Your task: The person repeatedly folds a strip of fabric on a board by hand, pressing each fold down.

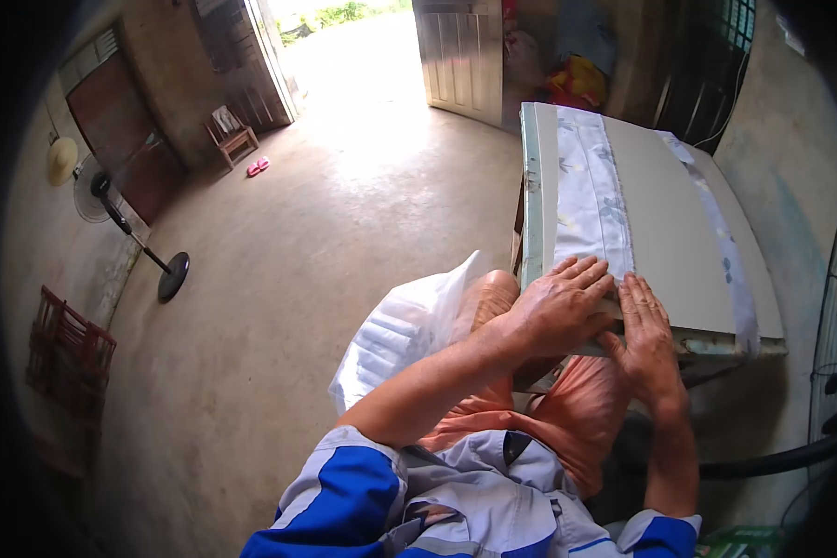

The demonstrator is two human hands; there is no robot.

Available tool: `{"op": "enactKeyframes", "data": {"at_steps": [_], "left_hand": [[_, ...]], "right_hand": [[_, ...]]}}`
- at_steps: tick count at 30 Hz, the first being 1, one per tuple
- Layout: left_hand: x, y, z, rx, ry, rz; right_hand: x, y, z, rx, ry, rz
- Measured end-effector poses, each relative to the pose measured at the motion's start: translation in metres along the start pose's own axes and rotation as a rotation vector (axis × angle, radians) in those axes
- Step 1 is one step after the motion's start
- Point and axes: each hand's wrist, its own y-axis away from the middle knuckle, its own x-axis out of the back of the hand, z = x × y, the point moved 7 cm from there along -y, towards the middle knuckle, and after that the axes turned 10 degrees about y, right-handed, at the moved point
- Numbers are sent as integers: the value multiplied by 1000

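My left hand [567, 302] lies flat with fingers stretched out on the near end of a white fabric strip [590, 186] with a grey-blue floral print. Beside it, my right hand [645, 337] rests with straight fingers at the strip's right edge, over the near edge of the table [674, 214]. The strip runs lengthwise along the pale tabletop and has a seam or fold line down its middle. A narrower printed strip [716, 223] lies along the table's right side, its near end hanging over the edge. What is under my palms is hidden.
A clear plastic bag [391, 339] with white folded material hangs by my left knee. Left on the concrete floor are a standing fan [170, 275], a wooden chair [232, 138], pink slippers [258, 166] and a reddish wooden rack [70, 344]. A wall adjoins the table's right.
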Motion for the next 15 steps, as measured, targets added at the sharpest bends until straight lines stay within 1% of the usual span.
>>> {"op": "enactKeyframes", "data": {"at_steps": [4,9,10,11,12,13,15], "left_hand": [[8,6,4,-13,7,32],[18,16,10,-24,17,143],[29,16,22,42,-59,142],[29,17,24,55,-93,144],[32,16,28,37,-83,132],[33,16,28,-1,-54,168],[34,14,29,-1,-45,148]], "right_hand": [[3,1,-2,27,-11,61],[24,6,-11,38,-32,164],[28,6,-11,34,-33,160],[30,8,-11,28,-33,161],[33,8,-10,21,-49,157],[34,8,-9,19,-68,157],[35,9,-3,-7,-74,204]]}}
